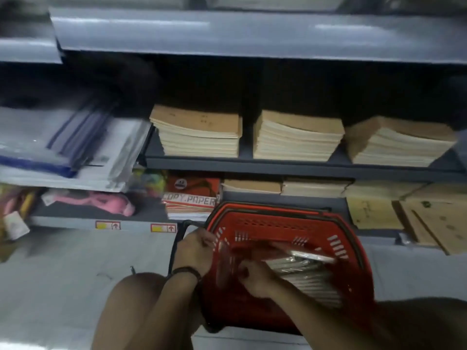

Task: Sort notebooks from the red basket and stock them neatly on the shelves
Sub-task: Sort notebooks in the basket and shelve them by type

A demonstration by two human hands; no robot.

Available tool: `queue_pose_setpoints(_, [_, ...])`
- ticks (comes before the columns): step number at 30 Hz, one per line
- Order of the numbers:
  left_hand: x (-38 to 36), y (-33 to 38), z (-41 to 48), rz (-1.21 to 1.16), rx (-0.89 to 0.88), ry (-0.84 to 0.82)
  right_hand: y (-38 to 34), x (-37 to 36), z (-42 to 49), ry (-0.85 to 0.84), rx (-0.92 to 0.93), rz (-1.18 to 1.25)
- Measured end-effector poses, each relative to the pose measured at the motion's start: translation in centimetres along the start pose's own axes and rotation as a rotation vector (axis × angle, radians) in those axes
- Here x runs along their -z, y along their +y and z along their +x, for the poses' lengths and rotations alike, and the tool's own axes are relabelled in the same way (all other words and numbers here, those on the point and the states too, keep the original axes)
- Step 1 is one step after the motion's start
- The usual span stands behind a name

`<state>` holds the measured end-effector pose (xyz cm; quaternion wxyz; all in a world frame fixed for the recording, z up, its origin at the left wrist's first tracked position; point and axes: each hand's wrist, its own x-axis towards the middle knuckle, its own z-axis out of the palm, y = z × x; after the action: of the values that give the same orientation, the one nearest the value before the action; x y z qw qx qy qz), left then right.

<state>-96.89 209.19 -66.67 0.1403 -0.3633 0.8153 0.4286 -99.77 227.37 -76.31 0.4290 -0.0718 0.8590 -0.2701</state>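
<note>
A red basket (278, 226) stands on the floor in front of the grey shelves (303, 166). Inside it lies a stack of pale notebooks (305, 271), spines up and leaning to the right. My left hand (195, 248) grips the basket's left rim. Inside the basket, my right hand (255, 276) has its fingers curled at the left end of the notebook stack; motion blur hides the exact grip. Three piles of brown-covered notebooks (199, 132) sit on the middle shelf.
Lower shelf holds copy paper packs (192, 198), flatter notebook piles (316, 188) and brown cardboard boxes (374, 210) at the right. Plastic folders (63, 145) overhang at the left, pink items (101, 199) below them. My knee (136, 294) is beside the basket on the grey floor.
</note>
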Motion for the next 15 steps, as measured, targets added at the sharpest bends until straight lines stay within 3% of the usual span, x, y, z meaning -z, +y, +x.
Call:
queue_pose_setpoints(6, [0.4,0.6,1.4,0.218,0.032,-0.093,-1.1,-3.3,6.1,-0.028,-0.041,0.03])
queue_pose_setpoints(11, [-1.0,0.2,2.3,0.359,-0.009,-0.217,-0.5,-3.7,9.3,0.083,-0.036,-0.019])
queue_pose_setpoints(15, [-1.8,-0.4,2.8,0.358,0.039,-0.244,0.6,-3.3,10.8,0.083,-0.091,-0.076])
